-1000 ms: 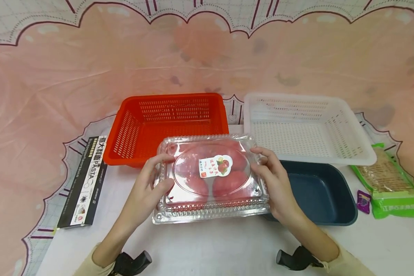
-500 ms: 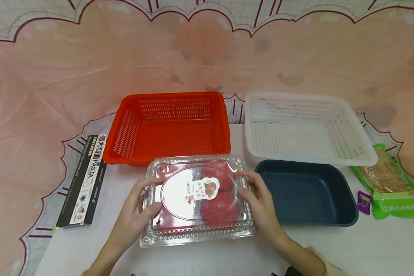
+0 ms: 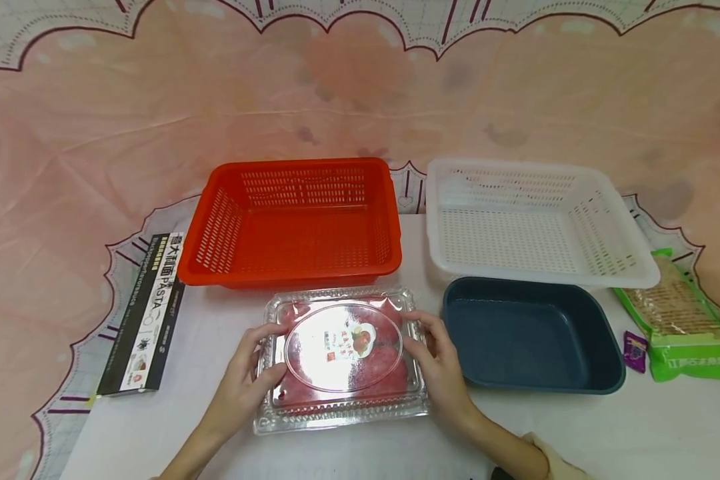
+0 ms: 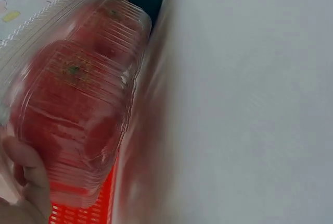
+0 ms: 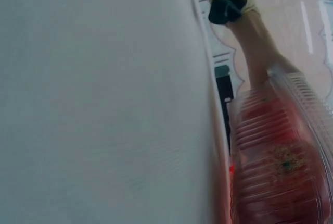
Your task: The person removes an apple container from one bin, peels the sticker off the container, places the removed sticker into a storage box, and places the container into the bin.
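In the head view, a clear plastic clamshell box (image 3: pixel 343 407) of large red fruit lies flat on the white table, in front of the orange basket. A printed fruit label (image 3: pixel 353 341) sits on its lid. My left hand (image 3: pixel 243 387) grips the box's left side, and my right hand (image 3: pixel 441 377) grips the right side, fingertips over the lid edge. The left wrist view has the ribbed end of the clamshell close up, with the red fruit (image 4: pixel 73 99) behind it and the left thumb at lower left. In the right wrist view the box's wall (image 5: pixel 260 146) appears at lower right.
An orange slotted basket (image 3: pixel 312 240) and a white basket (image 3: pixel 510 243) stand at the back. A dark blue basin (image 3: pixel 537 340) is right of the box. A black pasta box (image 3: pixel 144 320) lies left; a purple packet (image 3: pixel 635 351) and green-edged food bag (image 3: pixel 690 327) lie right.
Both hands have brought the clamshell down and toward me, first leftward and then slightly back right. It has moved off the baskets' front edges and uncovered the blue basin.
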Demonstrator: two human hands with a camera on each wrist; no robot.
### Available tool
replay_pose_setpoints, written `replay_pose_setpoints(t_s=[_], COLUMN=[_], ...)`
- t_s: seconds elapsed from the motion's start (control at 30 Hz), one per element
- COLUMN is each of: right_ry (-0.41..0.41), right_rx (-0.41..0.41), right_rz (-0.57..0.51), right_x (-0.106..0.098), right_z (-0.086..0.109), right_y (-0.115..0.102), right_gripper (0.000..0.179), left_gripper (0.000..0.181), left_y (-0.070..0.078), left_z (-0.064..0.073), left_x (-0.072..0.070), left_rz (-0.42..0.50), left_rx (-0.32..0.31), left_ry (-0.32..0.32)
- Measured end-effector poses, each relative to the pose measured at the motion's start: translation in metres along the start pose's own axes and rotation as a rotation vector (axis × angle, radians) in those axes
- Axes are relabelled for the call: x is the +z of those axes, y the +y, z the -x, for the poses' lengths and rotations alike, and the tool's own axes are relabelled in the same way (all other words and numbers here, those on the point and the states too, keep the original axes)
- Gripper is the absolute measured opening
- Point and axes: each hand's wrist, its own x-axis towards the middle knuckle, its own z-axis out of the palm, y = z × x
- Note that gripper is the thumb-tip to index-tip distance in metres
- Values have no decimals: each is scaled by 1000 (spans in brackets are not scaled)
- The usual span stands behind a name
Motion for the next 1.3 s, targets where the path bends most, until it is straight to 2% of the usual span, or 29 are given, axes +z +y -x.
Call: replay_pose_setpoints(t_s=[0.13, 0.3, 0.37, 0.5, 0.57, 0.63, 0.7, 0.9, 0.97, 1.03, 1.1, 1.2, 1.3], right_ry=[-7, -45, -60, -98, -121, -137, -146, -184, -207, -261, -350, -507, -609], right_rx=[15, 29, 38, 53, 42, 20, -31, -275, -339, -374, -372, -305, -261], right_rz=[10, 51, 123, 278, 332, 381, 439, 561, 597, 576, 491, 364, 357], right_x=[3, 2, 0, -3, -3, -2, -2, -4, -4, -3, 0, 9, 19], right_z=[-1, -2, -3, -2, 0, 1, 2, -6, -13, -22, -31, -44, -54], right_y=[8, 9, 6, -3, -7, -11, -14, -29, -37, -45, -52, -57, -57], right_gripper=[32, 31, 32, 39, 45, 51, 57, 59, 56, 53, 50, 49, 47], left_gripper=[49, 51, 56, 73, 78, 79, 75, 61, 58, 54, 50, 45, 43], left_y=[-9, -16, -16, -11, -11, -13, -17, -31, -32, -33, -34, -37, -41], left_z=[2, 1, 0, -4, -7, -10, -14, -26, -30, -35, -40, -47, -50], left_x=[-1, -5, -9, -20, -25, -27, -28, -26, -24, -23, -21, -17, -13], left_rz=[-24, -13, -32, -146, -188, -180, -152, 92, 158, 203, 224, 241, 259], left_rx=[-31, -68, -71, -136, -163, -145, -104, 25, 37, 17, -6, -29, -36], left_ry=[-44, -149, -194, -247, -250, -236, -212, -165, -165, -169, -174, -177, -186])
